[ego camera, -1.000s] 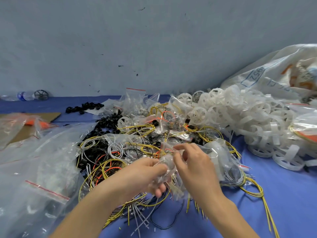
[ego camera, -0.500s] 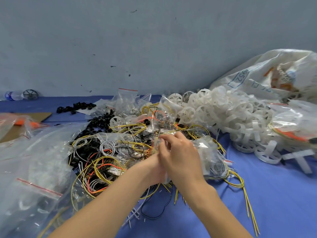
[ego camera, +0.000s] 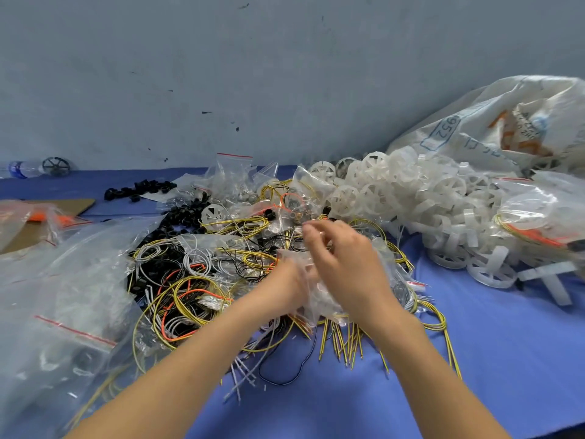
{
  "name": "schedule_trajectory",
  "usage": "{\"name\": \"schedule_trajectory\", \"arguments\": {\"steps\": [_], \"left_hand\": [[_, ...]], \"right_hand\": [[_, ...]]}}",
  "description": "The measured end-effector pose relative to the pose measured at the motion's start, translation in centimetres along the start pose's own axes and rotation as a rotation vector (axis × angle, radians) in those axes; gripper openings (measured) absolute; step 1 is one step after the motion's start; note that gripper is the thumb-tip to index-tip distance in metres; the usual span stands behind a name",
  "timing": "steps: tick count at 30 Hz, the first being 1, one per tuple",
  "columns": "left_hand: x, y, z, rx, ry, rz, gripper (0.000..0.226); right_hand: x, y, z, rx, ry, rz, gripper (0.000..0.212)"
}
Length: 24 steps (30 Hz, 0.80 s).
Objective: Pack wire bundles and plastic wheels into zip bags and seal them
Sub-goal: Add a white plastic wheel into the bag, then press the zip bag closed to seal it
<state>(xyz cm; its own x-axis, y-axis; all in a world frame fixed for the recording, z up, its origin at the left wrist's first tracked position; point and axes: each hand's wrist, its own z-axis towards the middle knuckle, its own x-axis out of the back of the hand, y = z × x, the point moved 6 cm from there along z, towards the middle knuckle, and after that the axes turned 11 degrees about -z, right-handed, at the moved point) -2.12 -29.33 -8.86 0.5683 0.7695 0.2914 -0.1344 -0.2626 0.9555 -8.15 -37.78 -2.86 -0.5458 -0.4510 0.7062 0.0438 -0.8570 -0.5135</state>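
A crumpled zip bag [ego camera: 318, 296] is held above the tangled wires [ego camera: 190, 296] mid-counter. The left hand [ego camera: 285, 286] grips it; the right hand [ego camera: 348, 267] curls over it, blurred, so I cannot tell its grip. White plastic wheels [ego camera: 395, 191] are heaped to the right. The counter [ego camera: 506, 359] is covered in blue cloth, with a scuffed grey-blue wall [ego camera: 285, 74] behind.

The left hand [ego camera: 285, 289] has its fingers hidden behind a crumpled clear zip bag [ego camera: 319, 301] and the right hand [ego camera: 345, 264], whose fingertips are blurred. The white sack [ego camera: 506, 122] far right and the bottle [ego camera: 22, 168] far left run off the edges.
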Motion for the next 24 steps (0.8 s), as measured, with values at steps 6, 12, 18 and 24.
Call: {"name": "schedule_trajectory", "arguments": {"steps": [6, 12, 18, 24], "left_hand": [[5.1, -2.0, -4.8, -0.036, 0.092, -0.211, 0.039], [0.7, -2.3, -7.5, -0.191, 0.055, 0.23, 0.047], [0.9, -1.5, -6.3, -0.222, 0.122, 0.201, 0.015], [4.8, 2.7, -5.3, -0.27, -0.03, 0.25, 0.014]], "right_hand": [[0.6, 2.4, 5.3, -0.025, -0.108, 0.075, 0.031], [-6.4, 2.2, 6.4, 0.104, -0.717, -0.148, 0.061], [-8.2, 3.7, 5.9, -0.027, -0.77, 0.032, 0.063], [-2.6, 5.4, 7.1, -0.177, -0.294, 0.455, 0.026]]}}
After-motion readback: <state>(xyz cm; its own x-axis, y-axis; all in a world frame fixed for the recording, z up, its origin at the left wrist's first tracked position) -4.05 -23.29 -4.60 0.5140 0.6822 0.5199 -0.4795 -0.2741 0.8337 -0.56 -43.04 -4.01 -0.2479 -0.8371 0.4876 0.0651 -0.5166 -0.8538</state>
